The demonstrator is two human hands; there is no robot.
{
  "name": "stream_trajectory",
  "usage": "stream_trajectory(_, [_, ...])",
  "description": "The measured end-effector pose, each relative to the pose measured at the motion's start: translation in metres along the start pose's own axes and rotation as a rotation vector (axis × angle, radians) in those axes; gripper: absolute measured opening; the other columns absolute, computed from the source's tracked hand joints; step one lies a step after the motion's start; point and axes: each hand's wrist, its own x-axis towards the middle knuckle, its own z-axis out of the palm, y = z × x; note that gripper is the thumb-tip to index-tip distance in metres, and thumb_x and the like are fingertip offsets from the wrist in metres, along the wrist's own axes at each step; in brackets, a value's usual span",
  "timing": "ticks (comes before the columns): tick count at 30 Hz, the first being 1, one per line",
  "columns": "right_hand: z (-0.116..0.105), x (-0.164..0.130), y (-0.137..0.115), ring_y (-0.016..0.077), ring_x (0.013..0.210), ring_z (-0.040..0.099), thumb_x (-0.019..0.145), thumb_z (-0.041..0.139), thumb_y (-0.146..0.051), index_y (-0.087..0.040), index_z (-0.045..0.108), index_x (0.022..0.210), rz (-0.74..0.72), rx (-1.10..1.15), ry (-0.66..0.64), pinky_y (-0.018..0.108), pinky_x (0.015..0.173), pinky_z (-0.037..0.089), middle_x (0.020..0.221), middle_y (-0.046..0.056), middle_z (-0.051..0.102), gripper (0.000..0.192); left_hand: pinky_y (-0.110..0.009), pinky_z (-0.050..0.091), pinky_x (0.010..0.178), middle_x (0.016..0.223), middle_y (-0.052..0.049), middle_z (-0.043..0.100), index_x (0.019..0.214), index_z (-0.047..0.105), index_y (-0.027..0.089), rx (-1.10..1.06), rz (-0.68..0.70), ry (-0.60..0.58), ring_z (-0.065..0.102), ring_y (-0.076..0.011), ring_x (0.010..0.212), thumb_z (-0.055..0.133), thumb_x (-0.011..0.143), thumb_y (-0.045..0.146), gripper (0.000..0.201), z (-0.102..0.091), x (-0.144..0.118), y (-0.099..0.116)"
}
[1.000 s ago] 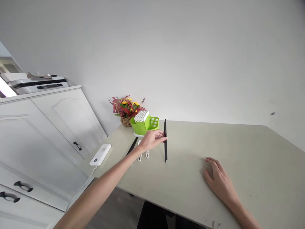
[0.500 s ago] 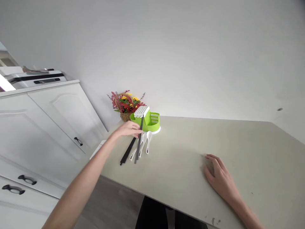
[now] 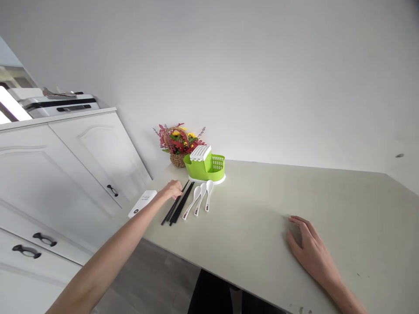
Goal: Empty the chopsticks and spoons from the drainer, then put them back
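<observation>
Left hand [image 3: 172,190] out over the far left corner of the pale beige counter [image 3: 262,218], fingers loosely curled and resting on the top ends of the slim black chopsticks [image 3: 177,205], touching rather than clamping. Chopsticks lying flat in a tight bundle, slanting toward the near edge, just beside three white plastic spoons [image 3: 200,201] fanned out below the lime-green plastic cutlery holder [image 3: 206,165]. Best handled with light fingertip pressure, keeping tips level and sticks parallel, clear of the nearest spoon. Right hand [image 3: 310,250] spread flat, palm down, near the front edge, holding nothing. White slab-shaped device [image 3: 142,203] at the left edge; wicker flower basket [image 3: 178,145] against the wall.
</observation>
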Motion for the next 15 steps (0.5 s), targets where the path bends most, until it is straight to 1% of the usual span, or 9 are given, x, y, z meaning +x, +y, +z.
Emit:
stream_trajectory(2, [0.000,0.000,0.001,0.0251,0.114,0.065,0.098,0.038,-0.049,-0.026,0.049,0.131,-0.011,0.000,0.005,0.035,0.084,0.053,0.147,0.010,0.053,0.042,-0.024,0.058,0.065,0.065,-0.006,0.072,0.073,0.069,0.015,0.041,0.014,0.004,0.075,-0.0206,0.066,0.077,0.079,0.030,0.018,0.002,-0.002,0.002])
stream_trajectory(4, [0.001,-0.001,0.002,0.0254,0.117,0.064,0.098,0.038,-0.048,-0.026,0.049,0.131,-0.014,-0.004,0.008,0.036,0.086,0.053,0.146,0.010,0.053,0.041,-0.025,0.058,0.068,0.061,-0.007,0.071,0.067,0.068,0.015,0.095,0.024,-0.002,0.074,-0.0212,0.066,0.074,0.080,0.038,0.027,0.004,-0.004,0.005])
stream_trajectory(6, [0.001,-0.001,0.002,0.0251,0.116,0.064,0.098,0.038,-0.049,-0.026,0.049,0.131,-0.007,-0.009,0.007,0.036,0.086,0.053,0.146,0.009,0.053,0.041,-0.027,0.057,0.068,0.056,-0.006,0.068,0.067,0.068,0.016,0.151,0.024,-0.013,0.072,-0.0225,0.064,0.077,0.075,0.042,0.029,0.005,-0.008,0.009])
stream_trajectory(9, [0.002,-0.001,0.002,0.0254,0.117,0.063,0.098,0.038,-0.048,-0.026,0.049,0.130,-0.009,-0.012,0.018,0.037,0.088,0.053,0.146,0.009,0.053,0.041,-0.029,0.056,0.068,0.057,-0.005,0.068,0.074,0.071,0.015,0.214,0.014,-0.023,0.070,-0.0240,0.064,0.081,0.066,0.039,0.027,0.006,-0.013,0.016])
stream_trajectory(12, [0.003,-0.001,0.002,0.0254,0.121,0.062,0.098,0.038,-0.048,-0.027,0.049,0.131,-0.013,-0.012,0.020,0.037,0.089,0.052,0.146,0.009,0.053,0.041,-0.030,0.056,0.070,0.068,-0.008,0.072,0.083,0.073,0.015,0.258,0.004,-0.016,0.072,-0.0260,0.070,0.081,0.062,0.035,0.030,0.007,-0.016,0.023])
stream_trajectory(15, [0.003,0.000,0.002,0.0249,0.119,0.063,0.097,0.038,-0.049,-0.027,0.049,0.131,-0.005,-0.015,0.010,0.036,0.087,0.053,0.147,0.008,0.053,0.042,-0.032,0.056,0.079,0.094,-0.013,0.076,0.094,0.073,0.015,0.291,0.000,0.018,0.073,-0.0309,0.092,0.084,0.060,0.031,0.040,0.010,-0.018,0.027])
